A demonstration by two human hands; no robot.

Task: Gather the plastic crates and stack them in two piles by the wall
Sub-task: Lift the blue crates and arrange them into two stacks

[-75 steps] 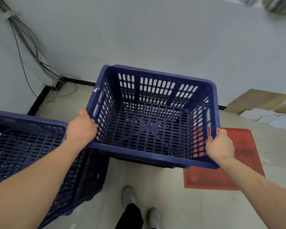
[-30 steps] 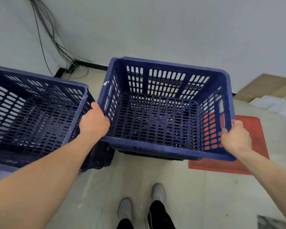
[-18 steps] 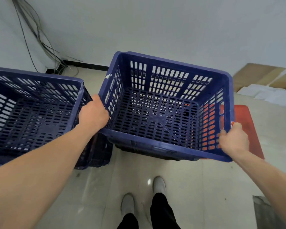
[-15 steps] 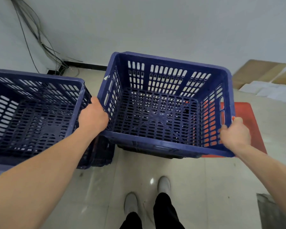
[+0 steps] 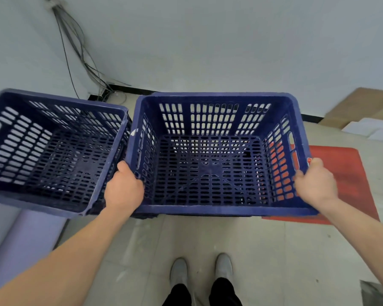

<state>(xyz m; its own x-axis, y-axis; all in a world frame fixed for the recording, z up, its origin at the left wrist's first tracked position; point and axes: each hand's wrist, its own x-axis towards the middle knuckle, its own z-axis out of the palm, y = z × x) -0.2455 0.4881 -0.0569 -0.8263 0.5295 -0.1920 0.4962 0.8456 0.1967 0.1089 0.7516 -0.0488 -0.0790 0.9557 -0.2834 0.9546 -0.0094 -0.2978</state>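
Gripping crate (image 5: 217, 208) rims: left hand (image 5: 123, 189), right hand (image 5: 315, 181).

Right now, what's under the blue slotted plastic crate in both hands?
Through the right wall of the blue slotted plastic crate, a red floor mat shows. A dark edge peeks below its near rim; the rest is covered.

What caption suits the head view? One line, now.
Left hand and right hand grip a blue crate beside a second crate by the wall.
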